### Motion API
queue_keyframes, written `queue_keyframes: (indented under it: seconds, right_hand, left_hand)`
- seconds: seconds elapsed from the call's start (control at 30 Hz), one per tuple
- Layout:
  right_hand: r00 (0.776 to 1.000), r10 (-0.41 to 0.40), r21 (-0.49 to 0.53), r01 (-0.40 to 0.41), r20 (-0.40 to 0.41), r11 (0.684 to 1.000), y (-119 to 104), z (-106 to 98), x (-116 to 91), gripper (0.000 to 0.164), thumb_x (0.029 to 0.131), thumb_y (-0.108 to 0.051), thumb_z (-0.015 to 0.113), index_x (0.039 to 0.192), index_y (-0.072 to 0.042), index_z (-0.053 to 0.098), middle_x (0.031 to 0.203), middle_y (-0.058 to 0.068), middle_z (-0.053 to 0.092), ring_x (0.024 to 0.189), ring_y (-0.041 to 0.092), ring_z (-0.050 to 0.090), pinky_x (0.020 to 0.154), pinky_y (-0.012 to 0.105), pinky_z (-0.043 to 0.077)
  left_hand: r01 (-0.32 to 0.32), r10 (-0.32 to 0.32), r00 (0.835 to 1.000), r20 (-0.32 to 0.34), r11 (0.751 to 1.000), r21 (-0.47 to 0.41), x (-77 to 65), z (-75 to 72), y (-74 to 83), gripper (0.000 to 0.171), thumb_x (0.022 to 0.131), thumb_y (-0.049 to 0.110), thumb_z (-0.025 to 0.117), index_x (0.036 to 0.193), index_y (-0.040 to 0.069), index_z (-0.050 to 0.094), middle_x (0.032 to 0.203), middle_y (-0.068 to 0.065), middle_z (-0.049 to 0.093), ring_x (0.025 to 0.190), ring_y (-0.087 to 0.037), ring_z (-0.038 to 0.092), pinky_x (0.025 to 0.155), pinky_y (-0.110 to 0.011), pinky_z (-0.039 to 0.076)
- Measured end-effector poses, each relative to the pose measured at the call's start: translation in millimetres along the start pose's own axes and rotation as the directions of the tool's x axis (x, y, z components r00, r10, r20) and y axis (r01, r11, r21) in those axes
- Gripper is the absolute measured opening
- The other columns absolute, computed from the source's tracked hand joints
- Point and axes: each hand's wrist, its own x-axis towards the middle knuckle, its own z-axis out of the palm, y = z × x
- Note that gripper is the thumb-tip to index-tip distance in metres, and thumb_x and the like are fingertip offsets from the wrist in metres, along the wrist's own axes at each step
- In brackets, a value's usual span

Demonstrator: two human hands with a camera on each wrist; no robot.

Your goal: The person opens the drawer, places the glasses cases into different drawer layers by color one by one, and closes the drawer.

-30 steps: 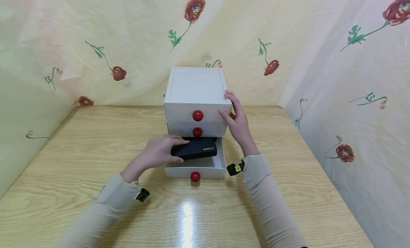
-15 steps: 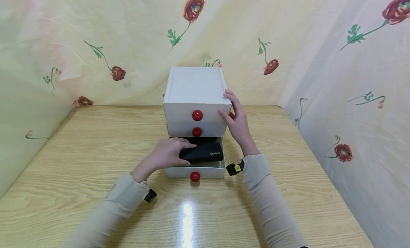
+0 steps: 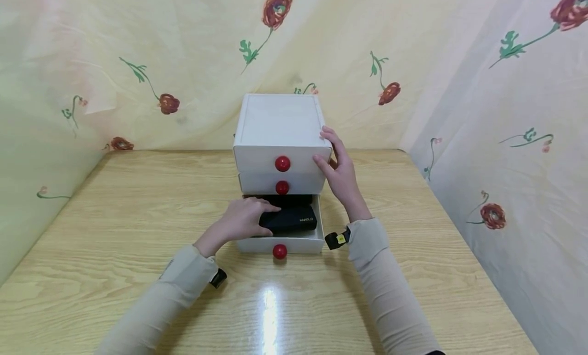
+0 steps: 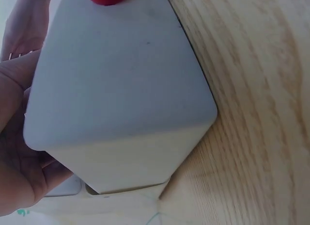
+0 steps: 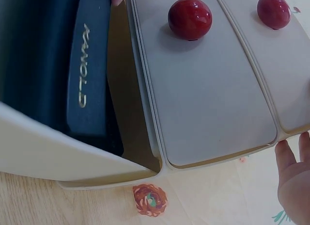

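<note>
A white drawer unit (image 3: 282,120) with red knobs stands on the table, its bottom drawer (image 3: 300,246) pulled out. In that drawer lies a black oblong case (image 3: 294,219) with gold lettering, seen close up in the right wrist view as a dark case (image 5: 87,65). My left hand (image 3: 243,220) holds the case by its left end, thumb in front and fingers over the top. Behind it, partly hidden, is another dark thing (image 3: 300,199). My right hand (image 3: 339,171) grips the unit's upper right front corner, thumb on the front face and fingers along the side.
The upper two drawers, with a top knob (image 3: 282,163) and a middle knob (image 3: 282,187), are closed. A wooden table (image 3: 138,207) extends around the unit. Flowered cloth (image 3: 206,64) hangs behind and at both sides.
My left hand has shifted right with the black case, which now sits straighter and further right in the drawer. The right hand keeps its place on the unit.
</note>
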Motion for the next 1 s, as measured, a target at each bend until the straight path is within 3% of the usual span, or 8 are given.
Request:
queue_keyframes:
  seconds: [0.13, 0.4, 0.53, 0.7, 0.83, 1.0]
  right_hand:
    - [1.0, -0.006, 0.007, 0.006, -0.001, 1.0, 1.4, -0.5, 0.9, 0.051, 0.097, -0.012, 0.058, 0.144, -0.006, 0.04, 0.159, 0.005, 0.029, 0.149, 0.023, 0.024, 0.114, 0.057, 0.032]
    - [1.0, -0.027, 0.016, 0.028, -0.015, 0.999, 27.7, -1.3, 9.6, 0.051, 0.096, -0.017, 0.061, 0.144, -0.015, 0.042, 0.158, -0.007, 0.031, 0.148, 0.014, 0.024, 0.114, 0.058, 0.032]
    - [1.0, -0.014, 0.025, 0.014, -0.004, 1.0, 15.2, -0.7, 5.7, 0.051, 0.096, -0.013, 0.059, 0.144, -0.011, 0.041, 0.158, -0.001, 0.03, 0.149, 0.019, 0.023, 0.114, 0.059, 0.03]
    - [1.0, 0.004, 0.014, -0.004, 0.003, 1.0, -1.4, 0.3, -0.2, 0.051, 0.097, -0.011, 0.058, 0.144, -0.006, 0.04, 0.159, 0.004, 0.028, 0.149, 0.023, 0.023, 0.115, 0.058, 0.03]
    - [1.0, -0.002, 0.008, 0.002, 0.0, 1.0, -2.5, 0.7, -0.9, 0.051, 0.097, -0.011, 0.058, 0.144, -0.005, 0.039, 0.159, 0.005, 0.029, 0.149, 0.023, 0.023, 0.114, 0.057, 0.031]
    - [1.0, -0.009, 0.011, 0.009, -0.002, 1.0, -0.3, 0.2, -0.1, 0.051, 0.097, -0.011, 0.059, 0.144, -0.006, 0.039, 0.159, 0.004, 0.029, 0.149, 0.023, 0.023, 0.114, 0.057, 0.032]
  left_hand:
    - [0.01, -0.01, 1.0, -0.005, 1.0, 0.007, 2.7, 1.7, -1.7, 0.052, 0.076, 0.036, 0.082, 0.124, 0.019, 0.068, 0.126, -0.007, 0.067, 0.112, -0.025, 0.064, 0.06, -0.029, 0.052]
    - [0.024, -0.024, 1.0, -0.006, 1.0, 0.0, 7.7, 3.5, -3.2, 0.053, 0.077, 0.037, 0.081, 0.126, 0.021, 0.067, 0.127, -0.005, 0.066, 0.113, -0.023, 0.063, 0.055, -0.023, 0.046]
    - [0.03, -0.029, 0.999, -0.018, 1.0, 0.007, 8.0, 5.1, -4.0, 0.055, 0.077, 0.037, 0.081, 0.127, 0.02, 0.066, 0.128, -0.006, 0.066, 0.115, -0.024, 0.063, 0.057, -0.024, 0.047]
    - [0.034, -0.033, 0.999, -0.034, 0.999, 0.034, 7.2, 8.5, -3.7, 0.056, 0.077, 0.037, 0.081, 0.127, 0.02, 0.065, 0.128, -0.007, 0.065, 0.116, -0.026, 0.062, 0.068, -0.034, 0.055]
    - [0.035, -0.033, 0.999, -0.038, 0.998, 0.053, 5.7, 10.1, -3.2, 0.055, 0.078, 0.036, 0.081, 0.127, 0.02, 0.065, 0.127, -0.009, 0.065, 0.114, -0.027, 0.062, 0.073, -0.039, 0.056]
    - [0.038, -0.036, 0.999, -0.041, 0.999, 0.037, 3.8, 9.9, -2.4, 0.054, 0.077, 0.036, 0.081, 0.126, 0.02, 0.066, 0.127, -0.009, 0.066, 0.112, -0.027, 0.062, 0.069, -0.036, 0.056]
